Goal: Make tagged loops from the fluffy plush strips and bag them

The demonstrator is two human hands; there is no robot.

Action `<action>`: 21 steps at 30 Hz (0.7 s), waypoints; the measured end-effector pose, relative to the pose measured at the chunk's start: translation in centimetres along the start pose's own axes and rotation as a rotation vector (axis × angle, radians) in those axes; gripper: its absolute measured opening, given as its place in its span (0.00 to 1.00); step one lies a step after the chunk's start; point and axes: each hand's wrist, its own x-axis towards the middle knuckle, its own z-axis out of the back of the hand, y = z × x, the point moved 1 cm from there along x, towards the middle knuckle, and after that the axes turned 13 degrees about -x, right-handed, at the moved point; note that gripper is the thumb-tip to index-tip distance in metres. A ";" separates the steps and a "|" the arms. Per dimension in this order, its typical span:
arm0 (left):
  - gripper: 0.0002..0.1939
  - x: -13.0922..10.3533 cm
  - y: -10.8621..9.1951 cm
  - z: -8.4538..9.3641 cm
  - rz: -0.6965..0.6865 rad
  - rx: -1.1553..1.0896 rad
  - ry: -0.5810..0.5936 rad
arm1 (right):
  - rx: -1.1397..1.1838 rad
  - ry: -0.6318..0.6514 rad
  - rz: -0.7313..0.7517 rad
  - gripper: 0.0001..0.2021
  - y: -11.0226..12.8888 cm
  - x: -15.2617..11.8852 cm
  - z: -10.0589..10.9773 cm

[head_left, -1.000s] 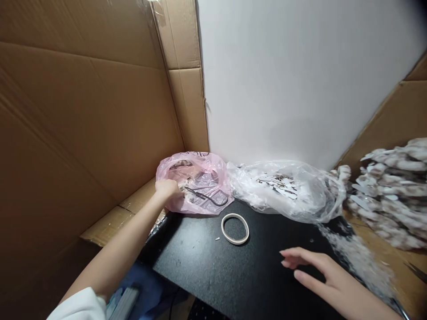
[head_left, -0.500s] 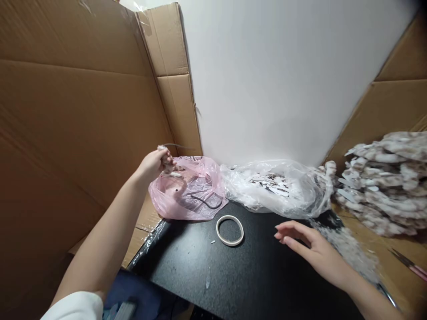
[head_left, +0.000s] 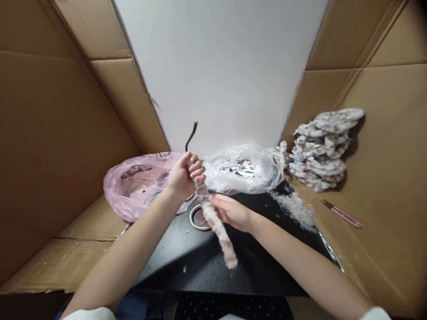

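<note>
My left hand [head_left: 185, 175] is closed around the upper end of a fluffy white-and-brown strip [head_left: 216, 226], above the middle of the table. A dark bent wire [head_left: 191, 137] sticks up out of the top of this fist; how it joins the strip is hidden by the fingers. My right hand [head_left: 231, 212] grips the strip lower down, with some fingers passing behind it. The strip's free end hangs towards me over the black table [head_left: 267, 262]. Behind the strip, a cream roll of tape [head_left: 192, 218] lies flat on the table, partly covered.
A pink plastic bag [head_left: 116, 195] with a furry piece inside stands at left. Beside it lies a clear bag [head_left: 267, 171] of white and dark scraps. Fluffy pieces [head_left: 322, 151] are piled at right, near pink-handled snips [head_left: 343, 214] and loose fluff [head_left: 295, 206]. Cardboard walls flank the table.
My left hand has come from the pink bag to the middle with the fluffy strip and wire. My right hand has moved left and taken hold of the strip. The view has shifted right.
</note>
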 end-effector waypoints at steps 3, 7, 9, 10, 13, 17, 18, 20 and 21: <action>0.25 1.6 3.1 3.5 0.032 -0.062 -0.072 | 0.195 0.102 -0.176 0.12 -1.9 1.2 0.3; 0.25 3.1 4.1 7.1 0.050 -0.091 -0.151 | 0.324 0.217 -0.337 0.16 -3.4 1.0 1.6; 0.24 3.5 4.2 8.2 0.061 -0.088 -0.182 | 0.372 0.218 -0.393 0.18 -3.8 0.9 2.0; 0.24 3.6 4.2 8.6 0.065 -0.084 -0.193 | 0.392 0.218 -0.409 0.18 -4.1 0.9 2.1; 0.24 3.6 4.2 9.5 0.057 -0.059 -0.210 | 0.442 0.254 -0.441 0.20 -4.8 1.0 2.1; 0.22 3.4 3.4 9.8 -0.002 0.005 -0.217 | 0.472 0.320 -0.466 0.22 -5.4 0.4 1.7; 0.22 3.5 3.0 9.8 -0.026 0.028 -0.221 | 0.463 0.320 -0.471 0.21 -5.5 0.0 1.6; 0.19 3.6 2.3 9.9 -0.085 0.087 -0.233 | 0.404 0.305 -0.492 0.19 -5.8 -1.1 1.6; 0.17 3.7 2.0 10.0 -0.118 0.123 -0.244 | 0.360 0.296 -0.512 0.17 -6.0 -1.8 1.5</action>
